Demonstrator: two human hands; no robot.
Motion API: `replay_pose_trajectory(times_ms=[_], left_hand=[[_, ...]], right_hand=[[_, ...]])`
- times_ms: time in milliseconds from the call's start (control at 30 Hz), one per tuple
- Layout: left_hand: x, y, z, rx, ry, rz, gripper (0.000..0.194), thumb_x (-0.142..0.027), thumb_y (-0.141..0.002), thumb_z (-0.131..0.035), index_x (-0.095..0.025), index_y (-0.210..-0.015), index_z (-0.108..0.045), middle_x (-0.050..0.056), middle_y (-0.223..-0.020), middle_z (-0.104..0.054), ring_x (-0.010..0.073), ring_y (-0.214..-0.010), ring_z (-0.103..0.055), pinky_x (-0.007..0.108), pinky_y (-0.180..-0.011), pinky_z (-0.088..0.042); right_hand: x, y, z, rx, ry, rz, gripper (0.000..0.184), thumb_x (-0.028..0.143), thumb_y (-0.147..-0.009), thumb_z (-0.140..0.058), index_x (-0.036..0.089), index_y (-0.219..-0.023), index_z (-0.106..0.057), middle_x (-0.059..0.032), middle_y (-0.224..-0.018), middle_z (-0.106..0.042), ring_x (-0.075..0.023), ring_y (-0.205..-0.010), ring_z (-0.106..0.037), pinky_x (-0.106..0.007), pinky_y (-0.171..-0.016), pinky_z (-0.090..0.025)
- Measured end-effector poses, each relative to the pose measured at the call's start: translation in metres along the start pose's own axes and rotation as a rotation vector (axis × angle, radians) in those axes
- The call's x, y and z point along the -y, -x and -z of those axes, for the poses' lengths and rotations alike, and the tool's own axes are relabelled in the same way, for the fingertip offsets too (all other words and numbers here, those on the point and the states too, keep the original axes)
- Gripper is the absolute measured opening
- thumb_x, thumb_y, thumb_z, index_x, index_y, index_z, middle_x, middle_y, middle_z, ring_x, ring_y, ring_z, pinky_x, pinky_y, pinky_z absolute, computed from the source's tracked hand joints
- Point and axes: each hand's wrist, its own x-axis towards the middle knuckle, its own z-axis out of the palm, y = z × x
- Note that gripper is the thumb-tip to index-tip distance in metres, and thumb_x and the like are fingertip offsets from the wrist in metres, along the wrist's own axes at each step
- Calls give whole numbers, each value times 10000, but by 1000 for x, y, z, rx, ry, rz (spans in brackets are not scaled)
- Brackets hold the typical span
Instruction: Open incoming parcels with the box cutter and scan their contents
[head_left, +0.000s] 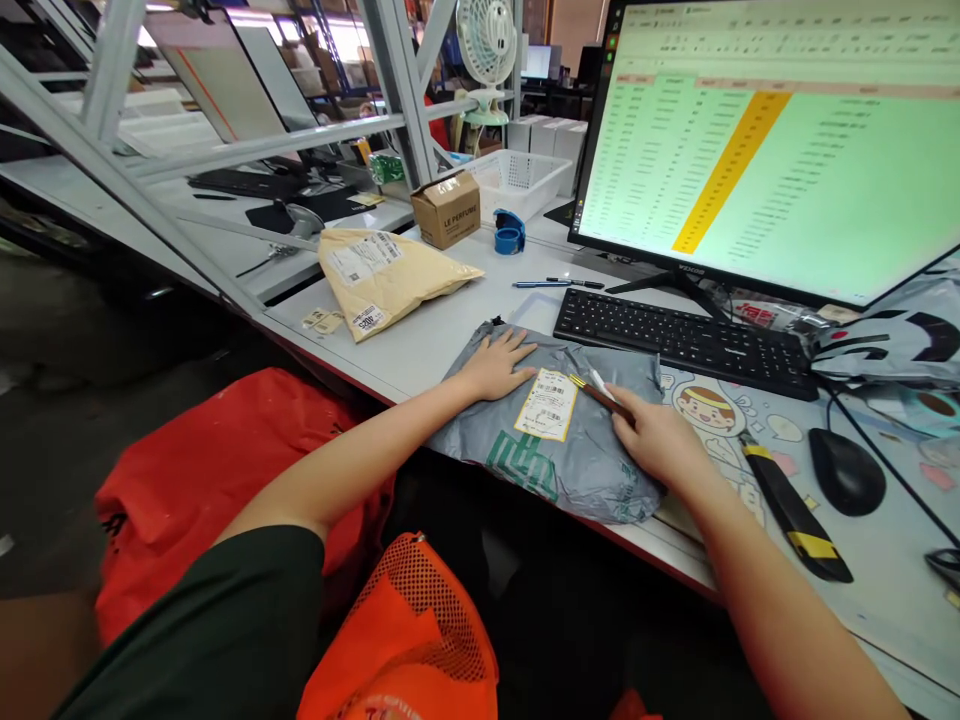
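Note:
A grey plastic mailing bag (592, 470) with green printing lies at the front of the desk. Its white label (548, 405) has barcodes and a yellow edge. My left hand (496, 366) rests flat on the bag, left of the label, fingers spread. Closed around a slim brown-handled brush (601, 398) with a gold-coloured end is my right hand (646, 430). That end lies over the label's upper right corner. A white stick-like thing (598, 382) also shows by the right fingers; whether it is held, I cannot tell.
A padded yellow envelope (397, 275), a small cardboard box (448, 210) and a blue tape dispenser (509, 234) stand behind on the left. A keyboard (675, 340) and monitor (750, 150) are beyond the bag. A box cutter (799, 515) and mouse (846, 470) lie right.

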Motion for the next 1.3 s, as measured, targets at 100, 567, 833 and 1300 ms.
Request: replay_pose_trajectory(times_ms=[100,567,833,1300], left_hand=[[0,0,-3,-41,38,7,620,-527,-1039,-371,-229,-1581,-415,88,-1710,-234,312,-1594,-186,610,-1269,-182],[-6,15,4,-50,137,-354,597,-551,-965,-551,-241,-1475,-561,100,-1657,-372,318,-1580,-224,574,-1271,-202],[-27,36,-1,196,5,-331,949,-716,-893,-578,-239,-1645,-251,114,-1731,-75,365,-1609,-34,692,-1243,-17],[-20,36,-12,120,77,-285,1081,-778,-804,-649,-219,-1642,-258,132,-1729,-84,358,-1607,-81,621,-1278,-35]], right_hand=[[4,2,-4,155,70,6,574,300,-971,-479,300,-1544,-513,-106,-1035,-789,-322,-860,-742,-388,-740,-531],[13,11,1,196,-311,110,453,413,-1030,-413,237,-1316,-717,-72,-966,-785,-254,-881,-733,-371,-807,-556],[5,7,-26,-44,-209,462,386,252,-952,-509,184,-1266,-723,-124,-1513,-548,-362,-1457,-422,-605,-1171,-391],[3,5,-24,-67,-145,347,357,275,-960,-514,156,-1193,-756,-149,-1393,-625,-322,-1292,-568,-529,-1132,-467]])
